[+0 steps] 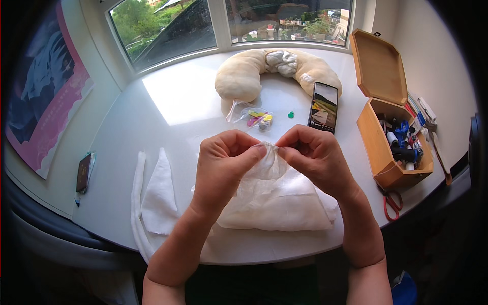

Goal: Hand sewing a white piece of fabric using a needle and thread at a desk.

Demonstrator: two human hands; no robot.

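Note:
Gathered thin white fabric [268,162] is pinched at its upper edge between the thumbs and fingers of my left hand [230,164] and my right hand [314,158]. The hands are a short gap apart, and the fabric hangs in folds below them. Beneath it lies a larger folded piece of white cloth [274,217]. On the left, a pointed white fabric piece [158,198] lies beside a long narrow white strip [138,198]. A clear plastic bag with coloured pieces [259,118] and a small green object [291,114] lie beyond my hands.
A cream U-shaped cushion [238,78] with an exposed white patch lies by the window. A smartphone [324,106] leans near it. To the right stand an open wooden box [375,141] with sewing supplies and red-handled scissors [392,204]. A dark booklet [83,173] is at far left.

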